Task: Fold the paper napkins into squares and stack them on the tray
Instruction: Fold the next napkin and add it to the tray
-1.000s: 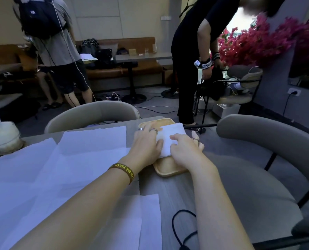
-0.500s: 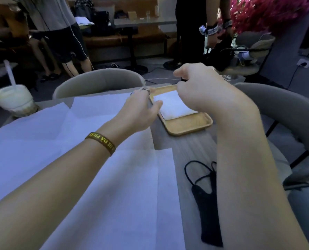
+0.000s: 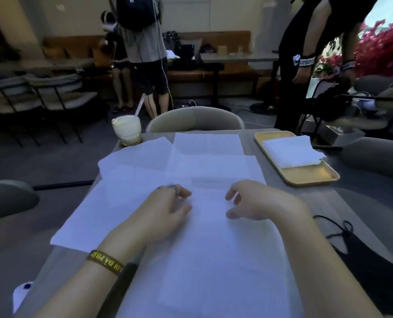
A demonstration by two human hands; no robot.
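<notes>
Several unfolded white paper napkins [image 3: 204,161] lie spread and overlapping across the grey table. A wooden tray [image 3: 305,176] sits at the table's far right with a stack of folded napkin squares [image 3: 290,151] on it. My left hand [image 3: 165,210], with a ring and a yellow wristband, hovers over the nearest napkin [image 3: 214,260] with loosely curled fingers and holds nothing. My right hand [image 3: 257,203] hangs just to its right, fingers loosely curled, also holding nothing. A gap of bare napkin lies between the two hands.
A drink cup with a straw [image 3: 127,130] stands at the table's far left corner. A black face mask [image 3: 363,255] lies at the right edge. Grey chairs [image 3: 194,120] ring the table. Two people stand beyond it.
Both hands have left the folded napkin on the tray and come back left over the spread napkins. The view has swung left with them.
</notes>
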